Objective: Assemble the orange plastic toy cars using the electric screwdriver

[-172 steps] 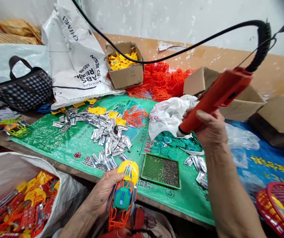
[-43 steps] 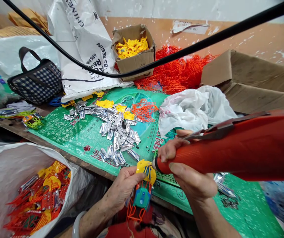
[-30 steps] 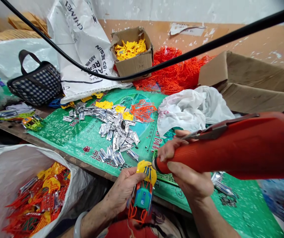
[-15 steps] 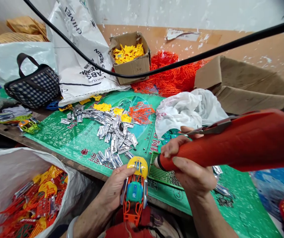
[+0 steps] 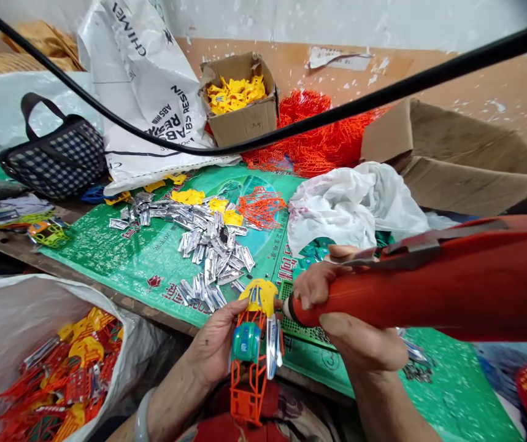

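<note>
My left hand (image 5: 215,341) is closed around the side of a toy car body (image 5: 248,362), an orange frame with a yellow hood, a green roof piece and a silver side panel facing right. In my right hand (image 5: 359,334) is a red electric screwdriver (image 5: 410,288), its pale tip pointing left, close beside the hood. Whether the tip touches the body I cannot tell. Behind the tip, partly hidden, lies a green perforated tray (image 5: 307,331) of small screws. Chrome parts (image 5: 217,252) are heaped on the green table cover (image 5: 120,264), with yellow hood pieces (image 5: 188,197) and orange frames (image 5: 262,207) behind them.
An open white sack (image 5: 125,325) of assembled bodies stands low at left. Along the back are a printed resin bag (image 5: 153,92), a carton (image 5: 243,124) of yellow parts, an orange frame pile (image 5: 323,135) and a larger carton (image 5: 465,153). A black cable (image 5: 226,149) sags across the view.
The screwdriver tip was on the yellow hood, then came away to the right. Since then my left hand has rolled the toy car body, showing its silver side, and the tip is close beside it again.
</note>
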A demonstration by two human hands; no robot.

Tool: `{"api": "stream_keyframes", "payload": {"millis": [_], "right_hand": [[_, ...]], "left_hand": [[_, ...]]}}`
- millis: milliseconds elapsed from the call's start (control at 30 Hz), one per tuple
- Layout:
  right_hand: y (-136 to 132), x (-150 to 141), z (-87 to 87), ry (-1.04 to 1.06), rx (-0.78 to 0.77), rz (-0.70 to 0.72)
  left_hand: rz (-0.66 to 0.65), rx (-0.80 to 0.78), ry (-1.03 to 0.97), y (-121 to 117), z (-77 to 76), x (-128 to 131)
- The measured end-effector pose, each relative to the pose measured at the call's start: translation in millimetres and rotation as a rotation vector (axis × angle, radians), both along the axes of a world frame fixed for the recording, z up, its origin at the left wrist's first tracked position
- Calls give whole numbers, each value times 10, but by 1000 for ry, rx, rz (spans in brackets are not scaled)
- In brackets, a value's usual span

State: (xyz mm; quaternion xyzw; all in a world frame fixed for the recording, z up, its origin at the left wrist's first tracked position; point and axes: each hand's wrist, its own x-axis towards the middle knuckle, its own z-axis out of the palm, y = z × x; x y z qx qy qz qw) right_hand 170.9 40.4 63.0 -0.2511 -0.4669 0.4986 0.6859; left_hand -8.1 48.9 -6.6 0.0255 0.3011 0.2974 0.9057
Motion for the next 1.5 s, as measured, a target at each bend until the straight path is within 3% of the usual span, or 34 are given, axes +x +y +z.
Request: {"api": "stream_keyframes", "payload": {"millis": [267,600,967,1133,1500], "right_hand": [[4,-4,62,-50,49,-21],[21,22,60,-19,58,-2],[18,56,129,27,71,-20],[-3,63,79,58,22,-10],[-3,96,-37,52,5,8]], "left_hand": [[49,-99,17,-9,-20,90],[35,-68,80,-21,-103,49],[44,-7,106,-21,-59,12],[91,-12,215,-18,-23,34],[104,-59,206,-38,-19,32]]}}
